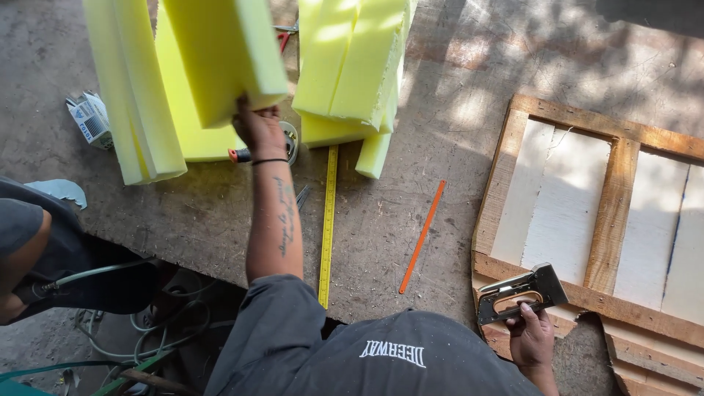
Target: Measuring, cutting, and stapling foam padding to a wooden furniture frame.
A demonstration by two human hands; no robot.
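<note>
— What is the left hand (258, 126) doing?

— It is up on the big workbench (381, 220), and its fingers are closed tight on the bottom edge of a thick yellow foam slab (224, 51). The slab is tipped up off the bench top.

— And the right hand (532, 339)?

— Its fingers are wrapped around the handle of a metal staple gun (519, 292). The staple gun sits on the bottom rail of a wooden frame (612, 213), which lies on the bench to the right of the foam slab. The frame has pale boards inside it.

— What else is near the foam slab?

— More yellow foam pieces (352, 66) stand just right of it, and a long foam strip (132, 95) leans just left of it. A yellow tape measure strip (328, 220) lies on the bench below the foam pieces. A thin orange stick (422, 236) lies between the tape and the frame. Under the left hand there is a round thing with an orange handle (246, 155), maybe a tool; it is too hidden to tell. A small printed box (89, 119) lies left of the foam strip.
</note>
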